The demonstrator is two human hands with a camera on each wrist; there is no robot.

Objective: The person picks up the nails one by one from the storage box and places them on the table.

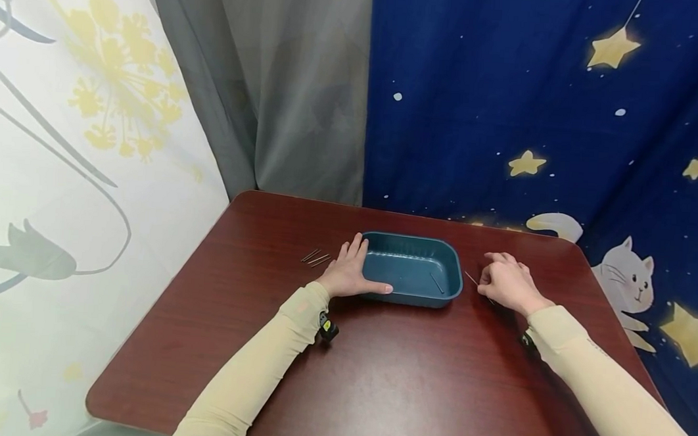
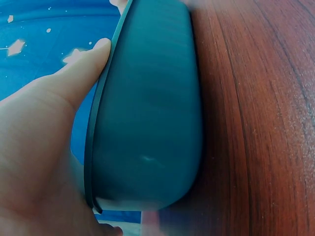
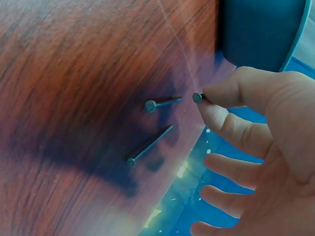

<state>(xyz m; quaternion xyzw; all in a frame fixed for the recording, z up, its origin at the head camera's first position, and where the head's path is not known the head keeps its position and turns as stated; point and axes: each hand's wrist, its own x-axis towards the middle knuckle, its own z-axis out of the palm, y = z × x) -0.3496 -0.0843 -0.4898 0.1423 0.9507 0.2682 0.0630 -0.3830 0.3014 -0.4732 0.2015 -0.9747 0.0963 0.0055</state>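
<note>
My left hand (image 1: 349, 274) rests on the left end of a blue-green plastic basin (image 1: 410, 300), fingers spread along the side and thumb laid along the front rim. In the left wrist view the thumb (image 2: 91, 61) presses the basin's lip. Right of the basin, my right hand (image 1: 508, 283) pinches a nail (image 3: 197, 98) between thumb and index finger, its flat head showing past the fingertips. Below it on the table lie a nail (image 3: 150, 106) and another nail (image 3: 150, 146). One nail (image 1: 437, 283) lies inside the basin.
Several nails (image 1: 315, 258) lie on the dark red-brown table (image 1: 376, 377), left of the basin beyond my left hand. A grey curtain (image 1: 314, 97) and a blue starry curtain (image 1: 468, 86) hang behind the table. A white patterned curtain (image 1: 105, 231) borders the left side.
</note>
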